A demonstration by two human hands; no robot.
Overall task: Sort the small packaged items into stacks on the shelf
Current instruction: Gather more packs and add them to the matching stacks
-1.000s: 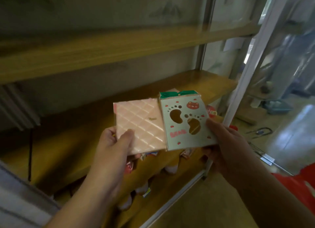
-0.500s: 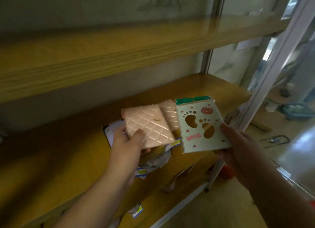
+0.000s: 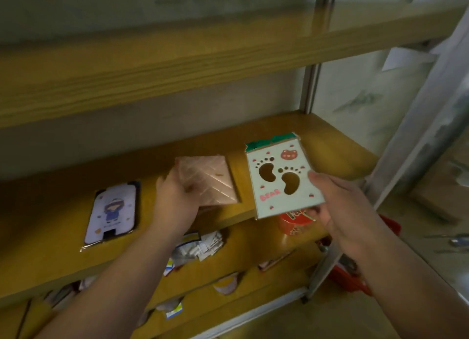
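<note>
1. Pink quilted packet (image 3: 210,180): lying on the middle shelf (image 3: 330,146), near its front edge; left hand (image 3: 175,201) grips its left side, fingers curled round the edge.
2. Bear-print packet (image 3: 281,176): green-topped, footprint cut-outs; held in the air over the shelf's front edge, just right of the pink one, apart from it; right hand (image 3: 340,206) pinches its lower right corner.
3. Cartoon-figure packet (image 3: 111,212): flat on the same shelf, left of the left hand; untouched.
4. Risk, judged: the corner pinch is slight, so the bear-print packet may tilt and drop to the lower shelf; placing it on the pink one would mix kinds.
</note>
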